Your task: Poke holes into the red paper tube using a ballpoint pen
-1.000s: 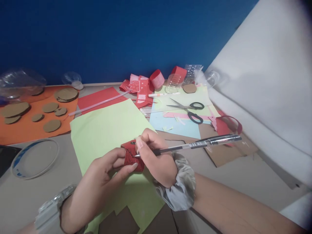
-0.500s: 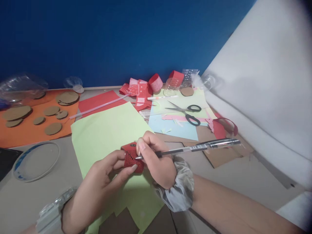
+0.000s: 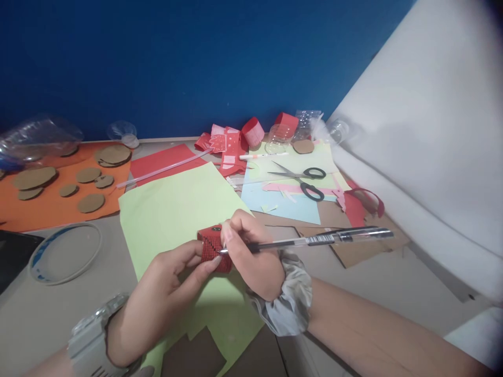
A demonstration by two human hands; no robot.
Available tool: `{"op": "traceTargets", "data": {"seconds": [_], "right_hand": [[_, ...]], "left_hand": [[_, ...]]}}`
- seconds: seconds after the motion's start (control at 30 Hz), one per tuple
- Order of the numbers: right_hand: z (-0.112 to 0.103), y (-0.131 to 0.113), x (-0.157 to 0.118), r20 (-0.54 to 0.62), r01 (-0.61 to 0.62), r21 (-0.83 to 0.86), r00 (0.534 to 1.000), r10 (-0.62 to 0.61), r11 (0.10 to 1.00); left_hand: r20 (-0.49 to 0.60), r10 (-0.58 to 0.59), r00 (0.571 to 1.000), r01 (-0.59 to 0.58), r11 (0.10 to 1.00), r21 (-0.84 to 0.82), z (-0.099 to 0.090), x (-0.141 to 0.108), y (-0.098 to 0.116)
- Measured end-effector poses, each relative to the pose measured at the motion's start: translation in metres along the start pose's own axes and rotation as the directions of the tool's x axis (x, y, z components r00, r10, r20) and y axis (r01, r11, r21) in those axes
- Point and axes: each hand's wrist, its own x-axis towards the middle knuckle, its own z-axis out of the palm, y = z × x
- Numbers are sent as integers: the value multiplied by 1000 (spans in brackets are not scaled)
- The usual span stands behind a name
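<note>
A small red paper roll (image 3: 211, 254) with black marks is held over the green sheet (image 3: 181, 204). My left hand (image 3: 168, 288) grips it from the left, thumb on the front and fingers at its side. In my right hand (image 3: 255, 256) is a clear pen (image 3: 298, 242), its metal tip on the patterned face of the roll and its capped end pointing right. The fingertips of my right hand also meet the roll's right side. The roll's far side is hidden.
Black scissors (image 3: 312, 183) lie on coloured sheets behind my right hand. Cardboard discs (image 3: 91, 203) rest on orange paper (image 3: 113, 204) at the left, near a clear ring (image 3: 98, 251). Red paper rolls (image 3: 253, 132) and plastic cups (image 3: 279, 137) stand by the blue wall.
The whole view has shifted slightly, with the left-hand objects now a little further right. Both hands keep their holds, and the pen tip stays at the roll's face.
</note>
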Motion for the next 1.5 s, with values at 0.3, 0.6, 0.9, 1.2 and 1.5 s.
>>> {"op": "traceTargets", "data": {"seconds": [0.3,0.6,0.9,1.2,1.5], "right_hand": [[2,-6,2,-4,-34,50,999,34,998],[0,-3,1,-3,-28,43,1000,28,999],[0,-4,2,-6,-25,28,1000,25,999],[-2,-4,1,18,-41,31,999,40,999],[0,-7,2,-16,-44,6,999,44,999]], "left_hand": [[6,-17,1000,17,998,68,0,0,-5],[4,-6,1000,6,999,49,-1,-2,-3],[7,-9,1000,9,999,52,-1,-1,-2],[8,-6,1000,6,997,78,-1,-3,-1],[-2,1,1000,-1,998,61,0,-2,0]]}}
